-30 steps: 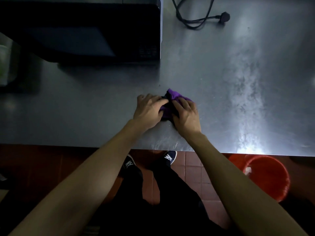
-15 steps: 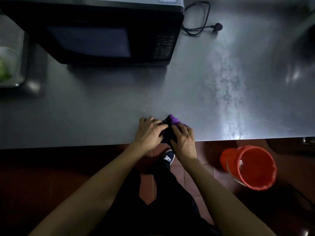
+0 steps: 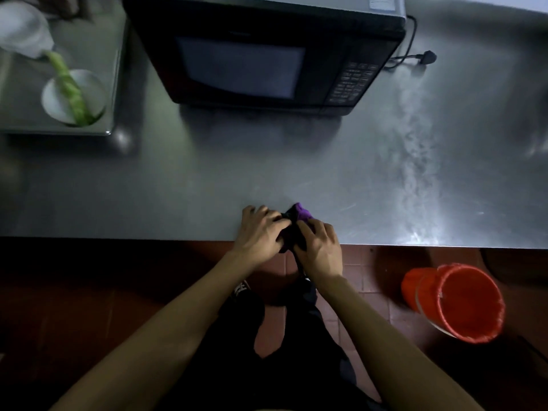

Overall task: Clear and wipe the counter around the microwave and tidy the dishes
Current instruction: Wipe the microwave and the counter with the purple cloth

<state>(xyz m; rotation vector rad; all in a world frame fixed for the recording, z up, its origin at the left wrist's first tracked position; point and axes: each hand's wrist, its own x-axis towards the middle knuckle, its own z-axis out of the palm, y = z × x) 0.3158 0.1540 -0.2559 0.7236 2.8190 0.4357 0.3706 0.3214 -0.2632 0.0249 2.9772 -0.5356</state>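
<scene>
Steel covered the whole worktop [image 3: 178, 188], and it looked dim and grey. At the back stood the black microwave [image 3: 267, 54], with its cord and plug [image 3: 427, 57] lying loose beside it on the right. On the right part of the steel there was a pale, streaky patch [image 3: 415, 161]. It looked like a smear or a wet mark, so that part may still have needed a wipe.

At the near edge, both hands were busy with the purple cloth [image 3: 301, 213]. The left hand [image 3: 262, 232] gripped one side of it, fingers curled round. The right hand [image 3: 318, 247] gripped the other side the same way. The cloth was bunched up small between them, right at the edge, and one end hung down past it.

On the far left sat a steel tray [image 3: 112, 84] holding a white bowl [image 3: 74, 97] with something green in it, and another white dish [image 3: 23, 31] above. So the dishes seemed not tidied yet.

Down on the red floor stood an orange bucket [image 3: 456, 304], well apart from the hands.

My guess was that the wiping was partly done.
</scene>
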